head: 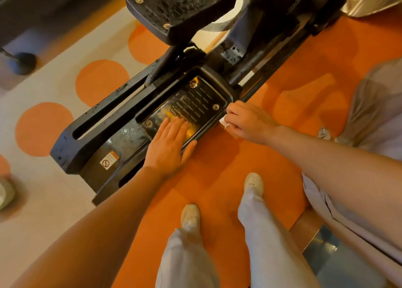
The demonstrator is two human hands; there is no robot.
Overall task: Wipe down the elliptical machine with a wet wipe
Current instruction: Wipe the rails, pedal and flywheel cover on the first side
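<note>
1. Legs in pale grey trousers (261, 233) and cream sneakers (190, 216) stand nearest the camera on the orange carpet (217, 157).
2. Both bare forearms reach forward from the lower corners toward the black elliptical machine (104, 135).
3. The left hand (169, 144) lies flat on the near end of the lower black ribbed foot pedal (195, 105); its fingers are straight and close together on the tread, and the thumb hooks over the pedal's near rim.
4. The right hand (248, 122) sits at the pedal's right edge with its fingers curled round a crumpled white wet wipe (225, 123), of which only a small corner shows beneath the knuckles, touching the pedal's side.
5. On the machine's rear base, left of the left hand, is a small white-and-orange warning sticker (109, 160).
6. Farther off, a second black foot pedal (174, 7), raised and dusty, fills the upper middle.
7. Beyond the machine, cream flooring with large orange circles (102, 81) stretches to the left.
</note>
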